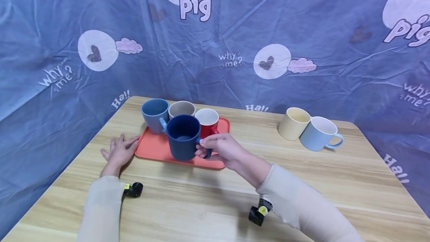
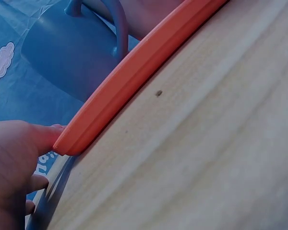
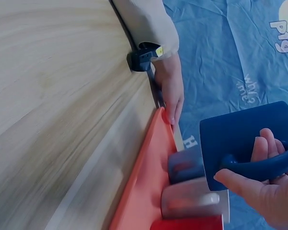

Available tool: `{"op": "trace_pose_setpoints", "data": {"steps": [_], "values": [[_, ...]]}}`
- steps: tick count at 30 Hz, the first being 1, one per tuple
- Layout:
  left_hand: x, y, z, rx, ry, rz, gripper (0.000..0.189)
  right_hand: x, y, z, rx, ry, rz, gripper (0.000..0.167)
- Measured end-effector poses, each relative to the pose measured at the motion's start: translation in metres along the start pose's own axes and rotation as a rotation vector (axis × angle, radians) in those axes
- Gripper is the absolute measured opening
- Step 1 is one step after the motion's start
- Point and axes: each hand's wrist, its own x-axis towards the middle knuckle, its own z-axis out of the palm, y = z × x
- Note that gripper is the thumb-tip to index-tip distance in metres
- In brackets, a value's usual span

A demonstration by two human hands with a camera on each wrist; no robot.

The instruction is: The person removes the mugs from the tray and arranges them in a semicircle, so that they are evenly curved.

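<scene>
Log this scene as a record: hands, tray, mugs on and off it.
left hand: touching the tray's left edge
right hand: holding dark blue mug by its handle, raised
orange tray: on table
mugs on tray: blue-gray mug, gray mug, red mug
mugs off tray: cream mug, light blue mug, side by side

A rumpled blue cloth (image 1: 235, 25) with pink clouds (image 1: 129, 46) and white lettering (image 1: 195, 6) hangs behind the wood-grained table (image 1: 188, 208).
</scene>
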Motion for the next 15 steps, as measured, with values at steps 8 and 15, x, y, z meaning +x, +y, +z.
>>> {"op": "trace_pose_setpoints", "data": {"steps": [8,15], "values": [[0.0,-0.001,0.0,0.0,-0.003,0.006,0.05,-0.019,0.005,-0.031,0.008,-0.009,-0.032,0.019],[0.0,0.001,-0.001,0.002,0.0,0.009,0.05,-0.034,0.011,-0.056,0.069,-0.015,-0.076,0.015]]}}
